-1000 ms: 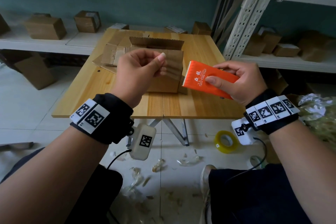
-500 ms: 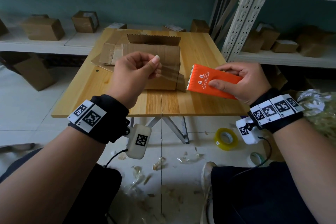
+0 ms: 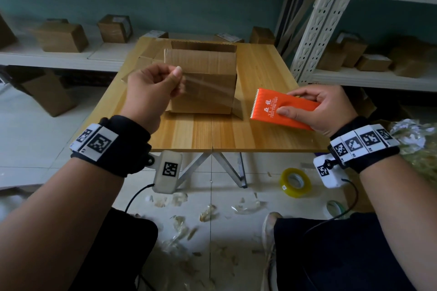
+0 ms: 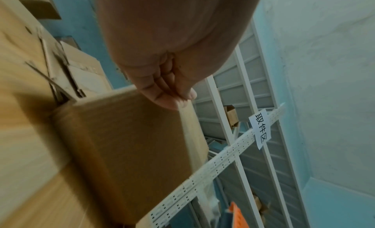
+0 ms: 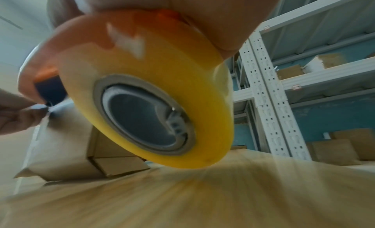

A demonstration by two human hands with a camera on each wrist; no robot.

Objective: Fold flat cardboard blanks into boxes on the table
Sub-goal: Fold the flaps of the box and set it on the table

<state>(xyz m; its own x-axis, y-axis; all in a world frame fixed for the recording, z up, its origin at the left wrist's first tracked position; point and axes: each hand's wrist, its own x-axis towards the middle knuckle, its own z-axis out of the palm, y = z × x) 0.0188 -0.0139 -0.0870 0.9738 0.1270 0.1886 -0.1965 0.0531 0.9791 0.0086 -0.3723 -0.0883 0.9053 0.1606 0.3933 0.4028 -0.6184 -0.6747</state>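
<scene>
A folded cardboard box (image 3: 203,75) stands on the wooden table (image 3: 212,132), its far flap raised. My right hand (image 3: 316,108) grips an orange tape dispenser (image 3: 279,108) just right of the box; its yellow tape roll (image 5: 154,93) shows in the right wrist view. My left hand (image 3: 153,92) pinches the free end of a clear tape strip (image 3: 208,92) in front of the box, the strip stretched across to the dispenser. The left wrist view shows the curled fingers (image 4: 162,90) above the box (image 4: 131,143).
Flat cardboard blanks (image 3: 146,56) lie behind the box on the table. Shelves with small boxes (image 3: 61,38) run along the back wall, and a perforated white rack post (image 3: 316,19) rises right of the table. A spare tape roll (image 3: 295,182) and tape scraps lie on the floor.
My hands have moved apart: the right hand has drawn the dispenser rightward and lower, and the tape strip between it and my left pinch has grown longer.
</scene>
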